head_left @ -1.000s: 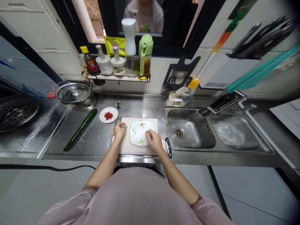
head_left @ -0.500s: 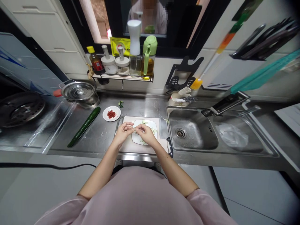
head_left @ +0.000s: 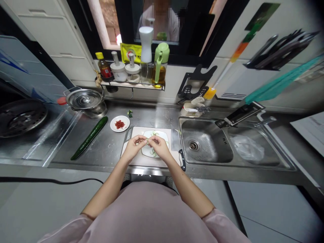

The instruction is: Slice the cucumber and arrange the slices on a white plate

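Note:
My left hand (head_left: 134,147) and my right hand (head_left: 159,146) meet over a white plate (head_left: 163,136) that lies on a pale cutting board (head_left: 134,132). Both pinch a thin green cucumber slice (head_left: 147,142) between their fingertips. More curled cucumber slices (head_left: 153,133) lie on the plate, partly hidden by my hands. A cleaver (head_left: 176,143) with a black handle rests on the board's right side.
A whole cucumber (head_left: 89,137) lies on the steel counter to the left, beside a small dish of red chilli (head_left: 119,124). A lidded pot (head_left: 85,101) stands at the back left, a sink (head_left: 205,145) at right. Bottles fill a rack (head_left: 134,69) behind.
My left hand left the board's left side and my right hand lifted off the plate; both came together over the plate and now pinch one cucumber slice.

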Motion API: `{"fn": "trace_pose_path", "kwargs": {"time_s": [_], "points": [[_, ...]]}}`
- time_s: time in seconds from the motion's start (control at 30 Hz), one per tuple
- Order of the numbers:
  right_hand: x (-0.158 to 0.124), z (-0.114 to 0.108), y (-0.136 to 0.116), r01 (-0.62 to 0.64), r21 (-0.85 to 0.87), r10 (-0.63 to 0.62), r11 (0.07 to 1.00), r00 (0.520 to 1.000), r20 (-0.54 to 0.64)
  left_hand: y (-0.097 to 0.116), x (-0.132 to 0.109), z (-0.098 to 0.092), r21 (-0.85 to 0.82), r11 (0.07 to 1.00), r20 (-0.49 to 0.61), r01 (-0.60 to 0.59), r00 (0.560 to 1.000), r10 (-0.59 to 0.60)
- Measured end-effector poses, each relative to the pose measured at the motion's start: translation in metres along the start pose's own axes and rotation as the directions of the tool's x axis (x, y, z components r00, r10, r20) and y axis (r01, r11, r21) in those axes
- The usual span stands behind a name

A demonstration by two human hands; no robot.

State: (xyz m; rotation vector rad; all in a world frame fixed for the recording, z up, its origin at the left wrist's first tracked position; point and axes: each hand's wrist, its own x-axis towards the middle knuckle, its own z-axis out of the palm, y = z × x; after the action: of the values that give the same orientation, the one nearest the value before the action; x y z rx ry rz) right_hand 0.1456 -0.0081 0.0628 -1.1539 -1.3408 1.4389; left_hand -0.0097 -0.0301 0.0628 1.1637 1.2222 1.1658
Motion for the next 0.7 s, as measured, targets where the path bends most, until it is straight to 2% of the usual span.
{"fn": "trace_pose_path", "kwargs": {"time_s": [0.23,0.43,0.57,0.63,0.7], "points": [[0.000,-0.001,-0.008,-0.107,0.039,0.107,0.994,0.994,0.006,0.004,0.003,0.002,0.196,0.971,-0.007,-0.136,0.990,0.140],[0.002,-0.001,-0.014,-0.281,0.189,0.272,0.941,0.960,0.069,0.008,-0.002,0.000,0.491,0.826,-0.007,-0.276,0.947,0.321],[0.002,-0.001,-0.016,-0.351,0.212,0.333,0.912,0.936,0.117,0.012,-0.008,0.003,0.610,0.753,-0.047,-0.246,0.937,0.345],[0.001,-0.001,-0.016,-0.346,0.177,0.330,0.921,0.937,0.115,0.012,-0.010,0.005,0.596,0.772,-0.069,-0.219,0.944,0.321],[0.001,0.000,-0.015,-0.309,0.152,0.297,0.939,0.950,0.093,0.011,-0.011,0.006,0.518,0.838,-0.114,-0.173,0.957,0.268]]}}
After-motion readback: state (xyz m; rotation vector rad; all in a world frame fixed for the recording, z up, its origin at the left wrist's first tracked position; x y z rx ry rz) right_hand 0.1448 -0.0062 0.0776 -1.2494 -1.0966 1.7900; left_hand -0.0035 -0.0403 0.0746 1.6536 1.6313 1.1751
